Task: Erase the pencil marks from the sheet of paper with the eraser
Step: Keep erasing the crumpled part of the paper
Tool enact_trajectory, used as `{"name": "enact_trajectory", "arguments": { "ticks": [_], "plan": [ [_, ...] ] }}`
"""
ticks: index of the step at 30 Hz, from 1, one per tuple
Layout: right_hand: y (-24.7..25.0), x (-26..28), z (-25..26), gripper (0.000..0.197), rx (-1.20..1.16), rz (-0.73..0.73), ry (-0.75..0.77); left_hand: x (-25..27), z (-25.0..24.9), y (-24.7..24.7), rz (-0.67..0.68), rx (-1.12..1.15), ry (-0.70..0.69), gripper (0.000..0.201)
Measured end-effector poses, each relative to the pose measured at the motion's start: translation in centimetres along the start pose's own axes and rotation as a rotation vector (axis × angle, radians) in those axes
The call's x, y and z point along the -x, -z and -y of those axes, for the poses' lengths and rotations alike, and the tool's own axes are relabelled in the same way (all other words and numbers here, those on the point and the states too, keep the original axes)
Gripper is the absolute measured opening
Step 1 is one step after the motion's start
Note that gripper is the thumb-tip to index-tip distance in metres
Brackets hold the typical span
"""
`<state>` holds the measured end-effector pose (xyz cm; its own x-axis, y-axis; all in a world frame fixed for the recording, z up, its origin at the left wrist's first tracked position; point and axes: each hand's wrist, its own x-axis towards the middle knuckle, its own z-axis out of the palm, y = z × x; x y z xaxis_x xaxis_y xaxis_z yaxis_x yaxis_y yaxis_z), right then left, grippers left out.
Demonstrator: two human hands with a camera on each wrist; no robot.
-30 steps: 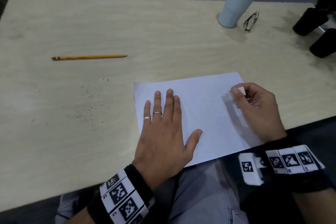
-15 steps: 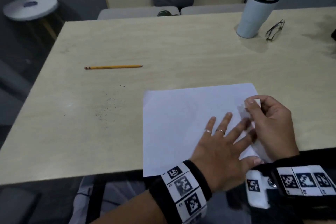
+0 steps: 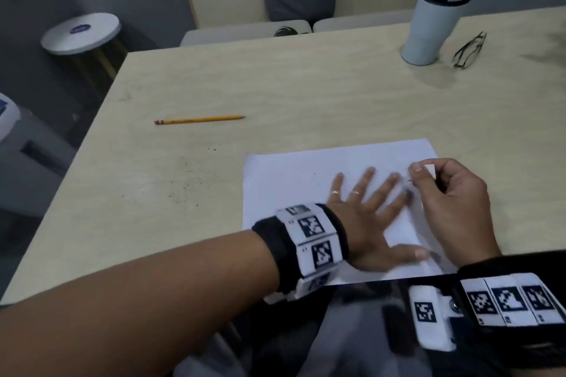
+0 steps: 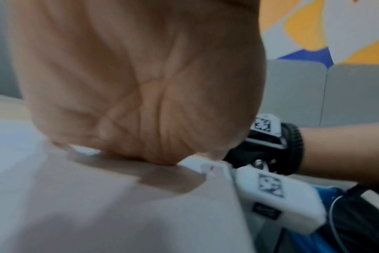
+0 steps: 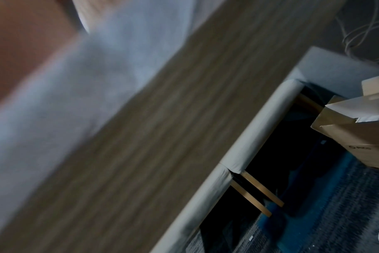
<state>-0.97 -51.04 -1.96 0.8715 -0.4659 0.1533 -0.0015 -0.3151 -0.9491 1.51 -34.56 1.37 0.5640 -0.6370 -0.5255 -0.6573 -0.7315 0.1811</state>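
A white sheet of paper (image 3: 294, 187) lies at the table's near edge, its front overhanging slightly. My left hand (image 3: 370, 211) lies flat on it with fingers spread, pointing right toward the other hand. My right hand (image 3: 444, 193) rests at the sheet's right edge and pinches a small white eraser (image 3: 430, 169) between thumb and fingers. No pencil marks are plain on the sheet. In the left wrist view the left palm (image 4: 141, 85) presses on the paper (image 4: 97, 205). The right wrist view is blurred, showing paper (image 5: 86, 85) and table.
A yellow pencil (image 3: 199, 120) lies left of the sheet, with dark eraser crumbs (image 3: 183, 184) scattered nearer. A grey tumbler (image 3: 432, 24) and folded glasses (image 3: 468, 50) stand at the back right. The table edge (image 3: 76, 144) drops off at left; a round stool (image 3: 81, 32) stands beyond.
My left hand has swept rightward across the sheet, from its left half toward the right hand. The head view has swung left. The right hand keeps the eraser at the sheet's right edge.
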Motion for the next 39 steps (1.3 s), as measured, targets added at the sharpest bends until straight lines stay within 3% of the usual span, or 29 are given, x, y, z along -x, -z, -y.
{"name": "enact_trajectory", "arguments": {
  "ticks": [5,7,10,11,13,17,20,21,24,26,29,32,34,36,39],
  "plan": [
    [0.1,-0.3,-0.1,0.016,0.065,-0.012,0.005,1.1,3.8,2.4,-0.012,-0.073,0.396,0.117],
    [-0.1,-0.2,-0.2,0.017,0.062,-0.015,0.003,1.1,2.2,2.8,-0.068,-0.137,0.332,0.121],
    [-0.2,-0.1,-0.1,0.017,-0.005,-0.051,-0.013,0.8,-0.7,1.4,-0.04,-0.094,-0.065,0.108],
    [-0.1,-0.1,-0.1,0.016,-0.012,-0.058,-0.02,0.9,-0.6,0.9,-0.004,-0.058,-0.119,0.103],
    [0.0,-0.1,-0.1,0.016,0.033,-0.05,-0.01,1.5,1.5,0.2,0.019,-0.036,-0.082,0.099],
    [0.0,-0.2,-0.2,0.016,0.081,-0.046,0.001,4.0,8.0,0.8,0.02,-0.059,0.128,0.108],
    [-0.2,-0.2,-0.2,0.017,0.113,-0.04,0.015,4.8,9.4,1.1,-0.05,-0.048,0.218,0.118],
    [-0.2,-0.2,-0.1,0.017,0.119,-0.041,0.021,5.0,8.8,0.9,-0.082,-0.079,0.136,0.117],
    [-0.2,-0.1,0.2,0.017,0.143,-0.045,0.024,5.5,6.2,-0.6,-0.071,-0.264,-0.291,0.099],
    [-0.2,0.0,0.4,0.017,0.153,-0.041,0.026,5.9,6.7,-1.4,-0.041,-0.279,-0.35,0.094],
    [-0.3,0.1,0.5,0.016,0.166,-0.036,0.025,6.6,10.3,-0.7,-0.018,-0.241,-0.163,0.102],
    [-0.3,0.2,0.6,0.016,0.167,-0.034,0.02,6.9,13.7,0.8,-0.05,-0.223,0.237,0.122],
    [-0.3,0.2,0.6,0.016,0.172,-0.031,0.021,6.6,13.6,1.1,-0.117,-0.16,0.317,0.126],
    [-0.3,0.1,0.5,0.016,0.182,-0.025,0.02,6.1,11.6,0.4,-0.201,-0.19,0.113,0.118],
    [-0.3,0.0,0.3,0.016,0.205,-0.024,0.025,4.9,8.1,-1.2,-0.23,-0.32,-0.368,0.099]
  ]
}}
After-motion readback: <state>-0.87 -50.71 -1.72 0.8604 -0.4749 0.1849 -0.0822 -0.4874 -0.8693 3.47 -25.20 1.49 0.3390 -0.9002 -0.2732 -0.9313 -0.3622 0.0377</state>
